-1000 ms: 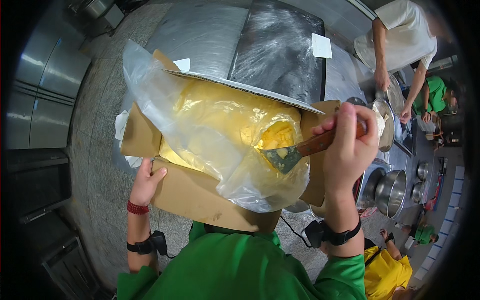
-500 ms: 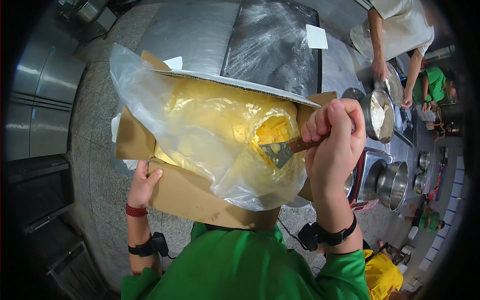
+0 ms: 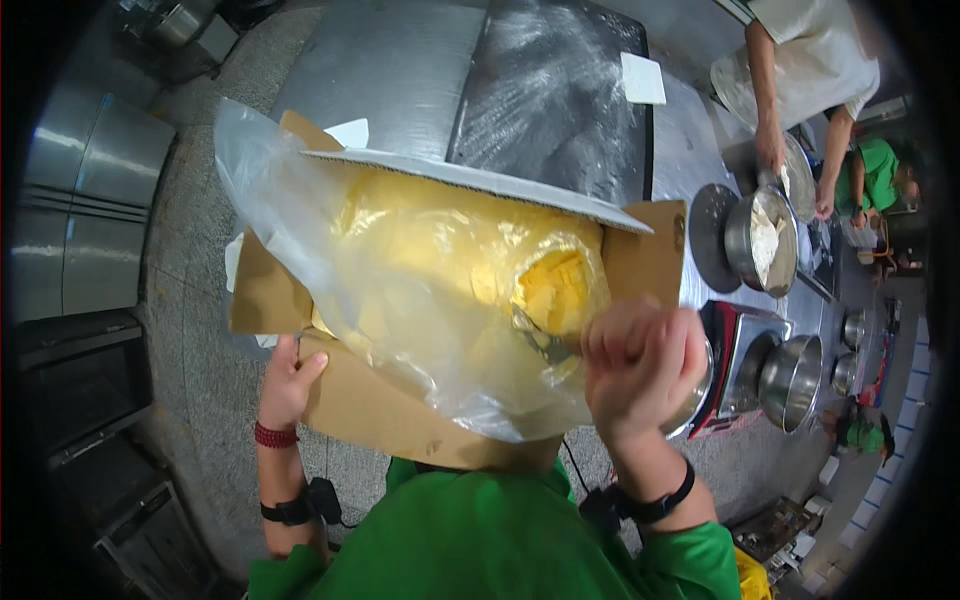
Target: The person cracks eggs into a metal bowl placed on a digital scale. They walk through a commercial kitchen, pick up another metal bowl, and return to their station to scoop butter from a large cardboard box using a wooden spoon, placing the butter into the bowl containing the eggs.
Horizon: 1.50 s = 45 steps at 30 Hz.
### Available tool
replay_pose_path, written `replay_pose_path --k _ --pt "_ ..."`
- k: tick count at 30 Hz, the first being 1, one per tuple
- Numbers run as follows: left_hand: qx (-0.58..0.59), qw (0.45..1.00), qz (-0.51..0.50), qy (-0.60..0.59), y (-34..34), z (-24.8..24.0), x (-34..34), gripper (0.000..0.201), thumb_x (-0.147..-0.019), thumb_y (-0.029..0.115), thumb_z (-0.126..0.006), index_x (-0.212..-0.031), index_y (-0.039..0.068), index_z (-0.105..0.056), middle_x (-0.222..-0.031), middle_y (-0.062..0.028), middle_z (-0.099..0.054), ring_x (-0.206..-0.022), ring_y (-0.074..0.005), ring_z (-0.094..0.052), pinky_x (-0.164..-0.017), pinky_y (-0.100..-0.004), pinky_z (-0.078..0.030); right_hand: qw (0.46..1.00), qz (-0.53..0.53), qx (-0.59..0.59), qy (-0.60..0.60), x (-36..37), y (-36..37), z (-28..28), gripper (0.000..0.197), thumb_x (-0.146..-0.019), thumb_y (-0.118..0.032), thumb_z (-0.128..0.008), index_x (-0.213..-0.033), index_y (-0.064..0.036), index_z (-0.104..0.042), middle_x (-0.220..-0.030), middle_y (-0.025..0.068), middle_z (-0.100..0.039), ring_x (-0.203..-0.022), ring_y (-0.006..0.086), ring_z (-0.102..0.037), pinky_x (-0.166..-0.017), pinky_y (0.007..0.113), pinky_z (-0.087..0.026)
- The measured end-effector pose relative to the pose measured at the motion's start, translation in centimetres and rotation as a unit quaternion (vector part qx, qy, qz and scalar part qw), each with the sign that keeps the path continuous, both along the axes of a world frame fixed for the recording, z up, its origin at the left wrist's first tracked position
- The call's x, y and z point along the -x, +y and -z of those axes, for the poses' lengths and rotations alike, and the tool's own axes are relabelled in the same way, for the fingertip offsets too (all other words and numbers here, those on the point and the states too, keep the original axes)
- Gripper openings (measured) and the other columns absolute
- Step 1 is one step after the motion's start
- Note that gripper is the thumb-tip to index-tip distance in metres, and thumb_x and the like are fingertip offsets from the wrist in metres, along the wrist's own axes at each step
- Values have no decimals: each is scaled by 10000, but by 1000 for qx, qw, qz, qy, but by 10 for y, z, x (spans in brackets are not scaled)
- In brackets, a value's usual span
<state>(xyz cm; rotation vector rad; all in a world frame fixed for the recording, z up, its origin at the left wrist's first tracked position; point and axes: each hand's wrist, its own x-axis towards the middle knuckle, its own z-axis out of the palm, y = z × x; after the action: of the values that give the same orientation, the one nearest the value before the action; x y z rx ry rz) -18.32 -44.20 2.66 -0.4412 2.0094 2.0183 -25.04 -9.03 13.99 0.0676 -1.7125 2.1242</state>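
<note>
An open cardboard box (image 3: 400, 408) sits in front of me, lined with a clear plastic bag (image 3: 255, 165). Under the film lies a large yellow block of what looks like butter or margarine (image 3: 550, 290), bared at a torn hole on the right. My left hand (image 3: 288, 383) grips the box's near left edge, thumb on the flap. Closed around a scraper's handle, my right hand (image 3: 645, 370) is blurred by motion just right of the hole. Only a dim bit of the scraper's blade (image 3: 540, 342) shows at the hole's near edge; the rest is hidden.
Behind the box stands a steel table with a flour-dusted black board (image 3: 560, 90) and a white card (image 3: 642, 78). To the right are a pan of flour (image 3: 765, 240), a steel bowl (image 3: 790, 383) and a red-sided scale (image 3: 715, 350). A co-worker's hands (image 3: 770, 145) hold the pan.
My right hand has come nearer to me and slightly left with the scraper. The blade, plain to see in the hole before, is now mostly out of sight. My left hand keeps its grip.
</note>
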Motion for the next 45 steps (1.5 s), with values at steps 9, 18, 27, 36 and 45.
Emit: replay_pose_path --k 9,18,27,36,45 --pt "-2 998 -24 -53 4 -7 3 509 -909 9 -585 -1379 -47 -396 -1262 -115 -577 -1125 -166 -568 -972 -323 -455 998 -61 -17 22 -5 5 43 384 -1022 -249 -453 -690 -75 -369 -531 41 -361 -417 150 -326 -399 309 -331" --pt "-28 999 -30 -17 0 4 -1 533 -924 12 -592 -1406 -53 -376 -1319 -130 -557 -1179 -182 -551 -1000 -322 -443 989 -11 -123 -76 17 -24 54 324 -972 -127 -438 -664 -49 -375 -537 82 -391 -469 165 -375 -473 322 -383" --pt "28 999 -23 -16 -2 6 -6 464 -930 62 -630 -1343 -43 -446 -1249 -125 -597 -1116 -164 -579 -957 -311 -465 996 -42 -55 -53 11 -16 55 365 -946 -55 -480 -598 -26 -373 -514 72 -425 -459 159 -402 -444 316 -382" --pt "2 999 -40 -14 0 6 -6 494 -935 53 -627 -1374 -48 -422 -1291 -127 -575 -1153 -168 -559 -980 -309 -451 994 -22 22 -106 27 -10 49 515 -1073 -227 -391 -588 -61 -342 -487 42 -333 -420 144 -339 -414 308 -312" --pt "13 999 3 -38 -6 7 -3 457 -940 10 -596 -1360 -50 -427 -1305 -125 -575 -1166 -172 -553 -997 -317 -442 981 76 113 -135 70 -15 -32 541 -1068 -396 -416 -600 -137 -333 -497 -34 -251 -402 103 -249 -393 270 -251"
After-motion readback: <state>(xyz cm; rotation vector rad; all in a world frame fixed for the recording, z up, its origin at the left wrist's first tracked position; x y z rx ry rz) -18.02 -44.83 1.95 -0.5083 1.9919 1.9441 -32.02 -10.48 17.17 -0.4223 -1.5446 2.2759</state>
